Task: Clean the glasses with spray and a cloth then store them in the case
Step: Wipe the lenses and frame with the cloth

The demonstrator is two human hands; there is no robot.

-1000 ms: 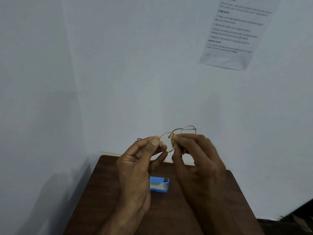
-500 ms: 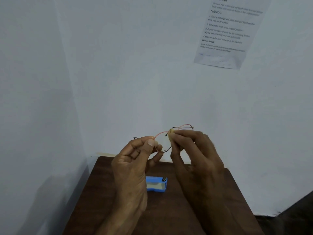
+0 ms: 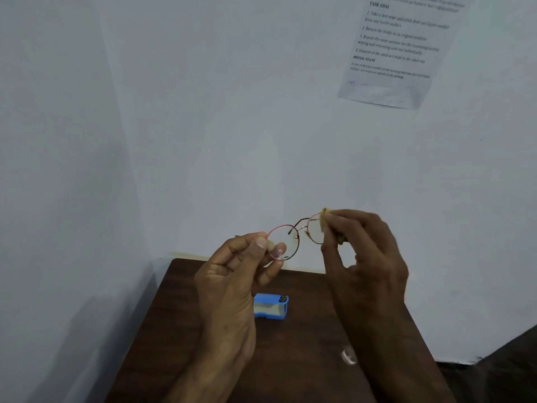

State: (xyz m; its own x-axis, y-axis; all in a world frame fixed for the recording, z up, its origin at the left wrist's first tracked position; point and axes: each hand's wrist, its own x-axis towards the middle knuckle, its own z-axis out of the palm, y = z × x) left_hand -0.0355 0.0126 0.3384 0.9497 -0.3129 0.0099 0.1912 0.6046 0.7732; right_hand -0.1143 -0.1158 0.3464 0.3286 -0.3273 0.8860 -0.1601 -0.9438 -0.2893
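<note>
Below, left hand (image 3: 232,274) partly hides blue case (image 3: 271,308).

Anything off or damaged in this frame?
Nothing spilled or broken. One oddity: the left hand pinches the glasses by a lens, a fingertip on the glass, likely smudging it, while the right hand presses the cloth on the other lens.

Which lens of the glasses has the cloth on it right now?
The right lens, where the right hand pinches the yellow cloth over its edge; the left lens is just pinched bare by the left hand.
</note>
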